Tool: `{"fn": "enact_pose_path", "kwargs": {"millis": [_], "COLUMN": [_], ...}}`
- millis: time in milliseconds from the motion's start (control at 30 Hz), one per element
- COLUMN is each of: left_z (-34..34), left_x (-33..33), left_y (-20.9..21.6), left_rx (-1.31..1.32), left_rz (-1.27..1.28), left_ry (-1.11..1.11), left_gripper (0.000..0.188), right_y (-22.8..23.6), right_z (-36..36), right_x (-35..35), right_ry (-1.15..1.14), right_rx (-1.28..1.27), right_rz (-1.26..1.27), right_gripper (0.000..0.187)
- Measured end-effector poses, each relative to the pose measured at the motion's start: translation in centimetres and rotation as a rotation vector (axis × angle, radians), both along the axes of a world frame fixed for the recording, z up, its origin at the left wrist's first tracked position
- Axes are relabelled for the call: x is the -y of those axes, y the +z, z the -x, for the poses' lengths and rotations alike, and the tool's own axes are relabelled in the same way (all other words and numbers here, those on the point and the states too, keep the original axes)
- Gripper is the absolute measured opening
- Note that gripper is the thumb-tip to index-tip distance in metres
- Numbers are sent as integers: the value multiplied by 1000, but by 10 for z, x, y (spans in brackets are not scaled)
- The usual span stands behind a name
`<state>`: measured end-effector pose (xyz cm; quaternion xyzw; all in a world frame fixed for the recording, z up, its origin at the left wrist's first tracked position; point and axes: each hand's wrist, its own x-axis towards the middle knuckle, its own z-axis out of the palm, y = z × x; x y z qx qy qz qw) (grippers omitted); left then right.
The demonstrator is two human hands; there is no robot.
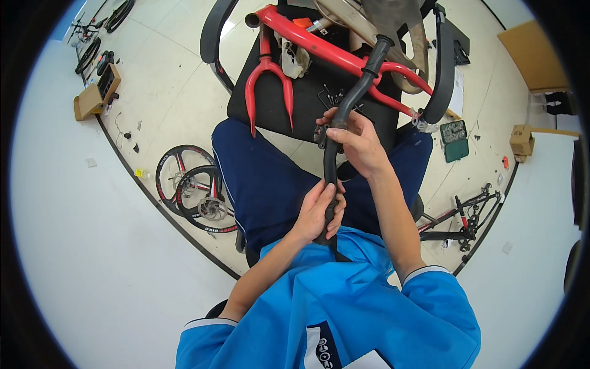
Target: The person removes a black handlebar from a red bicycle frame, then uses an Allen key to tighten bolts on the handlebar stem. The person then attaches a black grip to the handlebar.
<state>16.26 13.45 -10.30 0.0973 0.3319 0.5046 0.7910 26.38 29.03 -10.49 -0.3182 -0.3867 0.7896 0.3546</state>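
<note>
A black bicycle handlebar (355, 83) runs from my lap up to a red bicycle frame (319, 46) lying across a black office chair (307, 92). My left hand (318, 212) is wrapped around the bar's near grip end, close to my blue shirt. My right hand (356, 142) grips the bar higher up, with its fingers on a small black clamp part (321, 133) on the bar's left side. The red fork (267, 83) hangs down over the chair seat. I sit with dark blue trousers below the bar.
Two black wheels with red trim (195, 187) lie on the floor at left. A cardboard box (97, 92) sits far left, another (522, 139) at right. A black bicycle frame (464, 218) lies at right, near a green tray (455, 138). Small hex keys (332, 97) rest on the chair.
</note>
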Motion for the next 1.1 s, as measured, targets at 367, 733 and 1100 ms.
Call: {"fn": "enact_pose_path", "kwargs": {"millis": [367,733,1100], "left_z": [2,27,38], "left_x": [3,-45,-72], "left_y": [-12,-18,-27], "left_rx": [44,-1250,-655], "left_rz": [-17,-436,-424], "left_ry": [-29,220,117], "left_gripper": [31,80,67], "right_y": [4,4,16], "right_z": [1,-6,7], "right_x": [-13,-14,4], "right_ry": [-25,14,207], "right_rx": [47,117,171], "right_rz": [18,-80,-114], "right_gripper": [30,26,32]}}
